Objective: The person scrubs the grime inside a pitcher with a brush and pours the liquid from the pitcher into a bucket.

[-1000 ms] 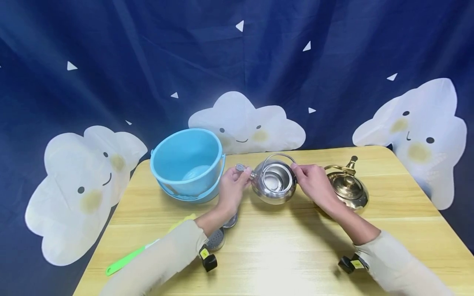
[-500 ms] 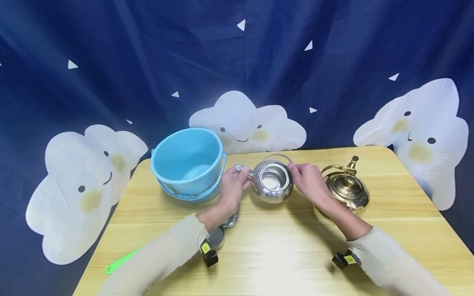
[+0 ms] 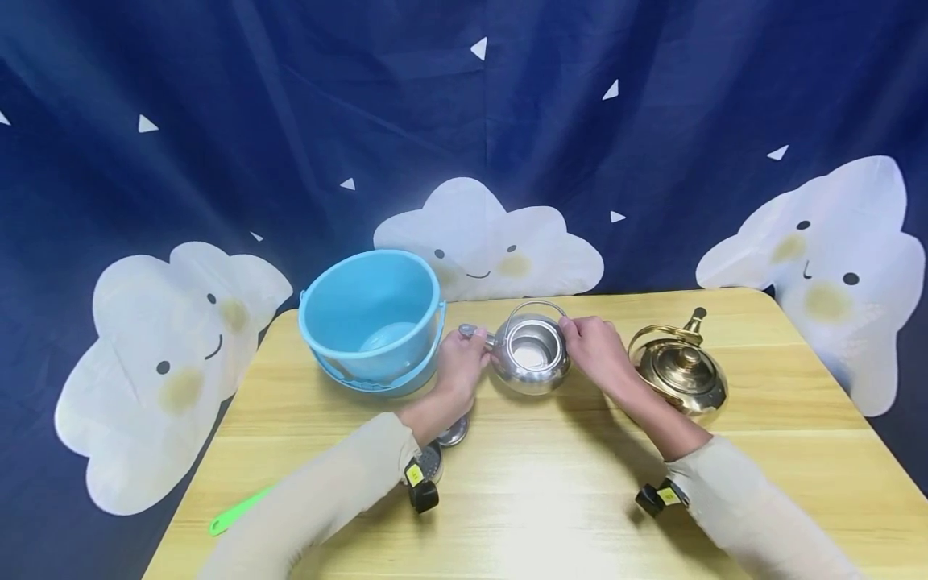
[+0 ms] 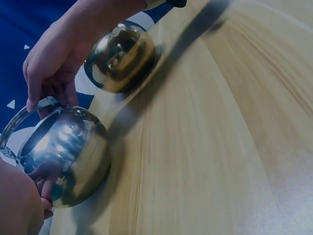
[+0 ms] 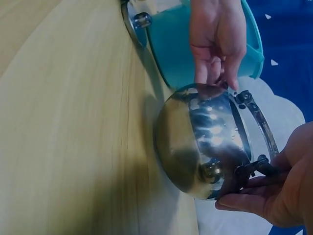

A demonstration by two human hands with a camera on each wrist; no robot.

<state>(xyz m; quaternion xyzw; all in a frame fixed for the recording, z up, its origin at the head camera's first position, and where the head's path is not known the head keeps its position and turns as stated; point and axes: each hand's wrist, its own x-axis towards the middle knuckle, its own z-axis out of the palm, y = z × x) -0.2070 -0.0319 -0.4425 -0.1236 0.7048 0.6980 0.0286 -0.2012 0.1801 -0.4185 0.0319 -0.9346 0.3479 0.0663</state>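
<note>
A shiny silver teapot (image 3: pixel 532 379) with no lid on it is between the two hands, its round opening facing up toward the head camera. My left hand (image 3: pixel 461 362) pinches its spout, and the spout's tip shows beyond the fingers. On the other side, my right hand (image 3: pixel 598 350) grips the base of the thin hoop handle (image 3: pixel 538 304). Both hands also appear around the teapot (image 5: pixel 205 132) in the right wrist view. A dark shadow lies on the table beside the pot; whether its base touches the wood I cannot tell.
A blue bucket (image 3: pixel 370 366) stands at the back left. A gold teapot (image 3: pixel 681 374) sits right of the right hand. Near the left wrist lie a silver lid (image 3: pixel 453 432) and a perforated strainer (image 3: pixel 432 461), partly covered. A green handle (image 3: pixel 239 511) pokes out under the left sleeve.
The silver teapot has shifted slightly left, held by both hands throughout. My right forearm has swung inward to the left, and my left wrist has moved a little right.
</note>
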